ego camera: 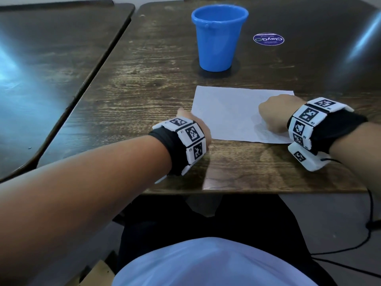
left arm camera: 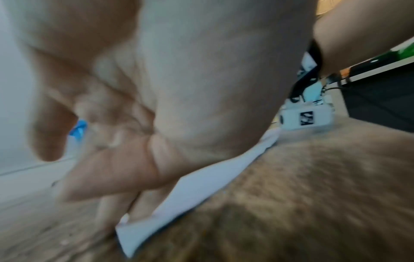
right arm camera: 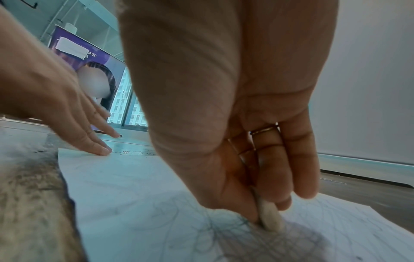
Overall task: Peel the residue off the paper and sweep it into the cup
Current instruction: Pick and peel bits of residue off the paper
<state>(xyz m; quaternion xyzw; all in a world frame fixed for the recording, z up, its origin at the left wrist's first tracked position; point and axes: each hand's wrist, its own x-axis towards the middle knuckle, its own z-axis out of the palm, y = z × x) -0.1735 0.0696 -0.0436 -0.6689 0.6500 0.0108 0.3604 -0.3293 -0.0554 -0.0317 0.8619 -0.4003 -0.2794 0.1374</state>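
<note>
A white sheet of paper (ego camera: 226,112) with faint pencil scribbles lies on the wooden table, in front of an upright blue cup (ego camera: 218,38). My left hand (ego camera: 188,116) presses straight fingers (right arm camera: 98,147) flat on the paper's left edge (left arm camera: 201,191). My right hand (ego camera: 272,114) is over the paper's near right part. It pinches a small white eraser (right arm camera: 270,218), whose tip touches the scribbled area. Small dark crumbs (right arm camera: 134,152) lie along the paper's far edge. The blue cup (left arm camera: 78,129) shows only partly behind the left fingers.
A round purple sticker (ego camera: 268,39) lies flat on the table right of the cup. A second dark table (ego camera: 51,69) adjoins on the left with a gap between. The table's front edge (ego camera: 247,190) is near my wrists. A black cable (ego camera: 371,213) hangs at the right.
</note>
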